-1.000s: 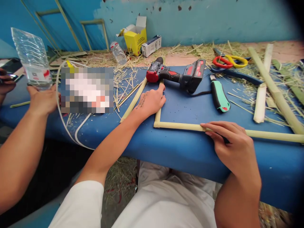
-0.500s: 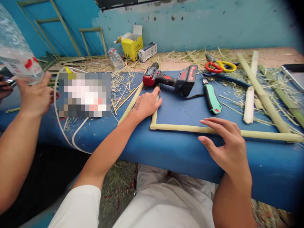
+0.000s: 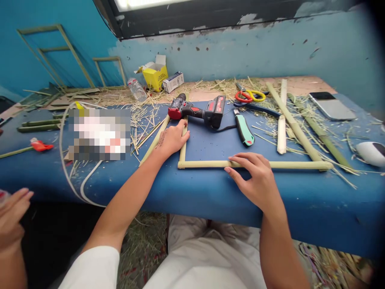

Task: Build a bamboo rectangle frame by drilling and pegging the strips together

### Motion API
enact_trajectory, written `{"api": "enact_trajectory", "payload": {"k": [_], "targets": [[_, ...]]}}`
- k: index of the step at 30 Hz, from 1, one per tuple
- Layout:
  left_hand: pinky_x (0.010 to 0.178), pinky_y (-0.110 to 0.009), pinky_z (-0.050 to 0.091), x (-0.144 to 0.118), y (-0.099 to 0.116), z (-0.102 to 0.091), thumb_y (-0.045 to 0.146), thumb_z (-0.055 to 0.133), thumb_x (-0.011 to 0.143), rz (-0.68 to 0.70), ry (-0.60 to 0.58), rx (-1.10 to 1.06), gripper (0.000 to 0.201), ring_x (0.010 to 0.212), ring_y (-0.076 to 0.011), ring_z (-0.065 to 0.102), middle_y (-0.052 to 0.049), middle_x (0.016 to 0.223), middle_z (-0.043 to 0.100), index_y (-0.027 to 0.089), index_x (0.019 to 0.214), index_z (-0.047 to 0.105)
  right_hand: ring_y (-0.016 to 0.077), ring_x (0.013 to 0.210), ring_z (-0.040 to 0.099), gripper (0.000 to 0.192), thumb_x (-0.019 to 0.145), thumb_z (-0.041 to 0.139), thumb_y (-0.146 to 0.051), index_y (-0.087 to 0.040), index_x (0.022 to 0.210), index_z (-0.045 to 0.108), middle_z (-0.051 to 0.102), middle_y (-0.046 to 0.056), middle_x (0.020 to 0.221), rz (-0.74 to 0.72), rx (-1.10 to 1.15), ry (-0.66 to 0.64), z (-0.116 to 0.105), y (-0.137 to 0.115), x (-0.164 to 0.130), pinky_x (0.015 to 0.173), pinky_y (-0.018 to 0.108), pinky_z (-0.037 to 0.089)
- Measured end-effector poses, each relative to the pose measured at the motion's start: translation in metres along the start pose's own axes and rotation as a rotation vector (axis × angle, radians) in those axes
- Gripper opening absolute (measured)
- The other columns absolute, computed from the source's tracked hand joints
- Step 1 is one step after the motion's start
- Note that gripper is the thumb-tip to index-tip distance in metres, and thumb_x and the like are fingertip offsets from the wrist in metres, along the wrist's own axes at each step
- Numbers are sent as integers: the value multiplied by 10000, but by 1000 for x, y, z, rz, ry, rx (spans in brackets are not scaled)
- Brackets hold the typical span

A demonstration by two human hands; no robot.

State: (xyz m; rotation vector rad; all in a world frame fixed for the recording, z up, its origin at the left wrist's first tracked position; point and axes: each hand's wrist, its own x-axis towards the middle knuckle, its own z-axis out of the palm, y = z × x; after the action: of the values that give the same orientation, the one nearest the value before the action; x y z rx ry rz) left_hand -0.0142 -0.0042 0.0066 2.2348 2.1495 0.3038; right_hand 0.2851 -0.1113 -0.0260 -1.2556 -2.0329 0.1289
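A frame of pale bamboo strips (image 3: 207, 164) lies on the blue-covered table in front of me. My left hand (image 3: 172, 138) rests over its left side, fingers bent around the strip there. Over the front strip hovers my right hand (image 3: 254, 172), its thumb on the near side and its fingers above, apart; whether it touches is unclear. A cordless drill (image 3: 197, 110) lies across the far end of the frame's left side. Inside the frame is a green and black utility knife (image 3: 245, 130).
Scissors with red and yellow handles (image 3: 249, 95), a phone (image 3: 332, 106) and a white rounded object (image 3: 371, 153) lie right. Bamboo frames (image 3: 73, 50) lean on the wall near a yellow box (image 3: 155, 76). Another person's hand (image 3: 13, 216) is at the far left.
My right hand has come closer to the front strip; my left hand stays on the left side. The other person's hand has lowered with the bottle, mostly out of view. The view has shifted.
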Motion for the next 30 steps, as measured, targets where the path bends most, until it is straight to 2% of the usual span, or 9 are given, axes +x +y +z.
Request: {"api": "enact_trajectory", "payload": {"k": [14, 30], "targets": [[848, -391, 545, 5, -8, 7, 491, 502, 1042, 15, 43, -42, 381, 923, -321, 763, -70, 938, 762, 301, 1356, 607, 264, 1125, 668, 231, 1009, 708, -431, -274, 1172, 757, 758, 48, 1161, -10, 18, 0, 0, 1, 0, 1038, 469, 493], [862, -358, 532, 3, -4, 0, 474, 503, 1052, 5, 3, -57, 389, 948, -286, 767, -64, 936, 759, 278, 1375, 597, 272, 1127, 668, 233, 1025, 678, -437, -280, 1178, 757, 763, 59, 1156, 7, 16, -14, -1, 0, 0, 1033, 484, 496]]}}
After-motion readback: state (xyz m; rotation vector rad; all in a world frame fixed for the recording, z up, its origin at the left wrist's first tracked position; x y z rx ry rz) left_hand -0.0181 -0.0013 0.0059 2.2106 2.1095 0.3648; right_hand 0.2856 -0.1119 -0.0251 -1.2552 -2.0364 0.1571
